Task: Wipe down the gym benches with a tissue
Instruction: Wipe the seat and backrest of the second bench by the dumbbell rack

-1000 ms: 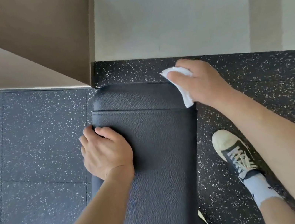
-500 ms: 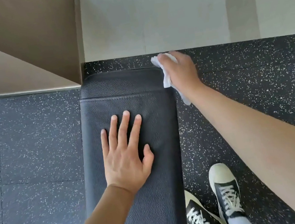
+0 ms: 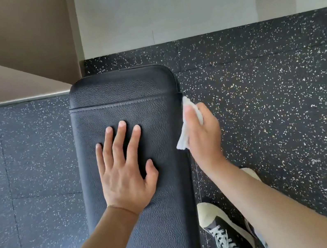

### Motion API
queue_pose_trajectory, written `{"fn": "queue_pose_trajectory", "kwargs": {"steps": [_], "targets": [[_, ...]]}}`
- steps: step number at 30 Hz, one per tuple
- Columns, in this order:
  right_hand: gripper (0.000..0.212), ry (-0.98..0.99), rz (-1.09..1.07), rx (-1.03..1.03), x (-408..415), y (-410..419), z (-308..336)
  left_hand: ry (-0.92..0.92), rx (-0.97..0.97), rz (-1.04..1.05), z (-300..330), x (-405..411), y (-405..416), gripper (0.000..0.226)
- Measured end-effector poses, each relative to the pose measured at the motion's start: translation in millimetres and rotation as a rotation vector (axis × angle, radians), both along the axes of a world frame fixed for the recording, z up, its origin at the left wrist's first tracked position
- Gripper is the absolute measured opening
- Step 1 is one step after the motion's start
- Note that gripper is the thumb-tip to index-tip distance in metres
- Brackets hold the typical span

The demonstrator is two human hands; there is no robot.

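A black padded gym bench (image 3: 122, 91) runs from the bottom of the view up to its rounded far end. My left hand (image 3: 124, 169) lies flat on the bench top with fingers spread and straight. My right hand (image 3: 202, 134) grips a crumpled white tissue (image 3: 184, 137) and holds it against the bench's right side edge, a little below the cross seam. Part of the tissue is hidden under my fingers.
Black speckled rubber flooring (image 3: 274, 105) surrounds the bench. A pale wall (image 3: 160, 5) stands just beyond the bench's far end, with a brown wall (image 3: 4, 42) at the upper left. My black-and-white sneakers (image 3: 225, 230) stand right of the bench.
My right hand has slid the tissue from the bench's far right corner back along the right edge towards me. My left hand, curled on the left edge a second ago, now lies flat.
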State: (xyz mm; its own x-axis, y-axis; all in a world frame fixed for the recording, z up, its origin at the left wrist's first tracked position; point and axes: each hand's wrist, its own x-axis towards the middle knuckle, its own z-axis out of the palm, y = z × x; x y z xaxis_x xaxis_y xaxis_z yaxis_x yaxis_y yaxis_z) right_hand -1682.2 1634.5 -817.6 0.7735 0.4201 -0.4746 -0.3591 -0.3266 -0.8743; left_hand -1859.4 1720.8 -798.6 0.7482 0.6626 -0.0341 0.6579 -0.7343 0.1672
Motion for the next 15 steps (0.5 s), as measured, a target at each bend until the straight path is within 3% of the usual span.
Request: {"fn": "queue_pose_trajectory", "kwargs": {"steps": [7,15], "targets": [[0.039,-0.077,-0.011,0.086,81.5,81.3,-5.1,-0.016,0.013,0.000,0.6,-0.5,0.1,0.078],[0.036,-0.002,-0.028,0.086,-12.2,-11.7,-9.0,-0.005,0.015,-0.001,-0.6,-0.7,-0.3,0.077]]}}
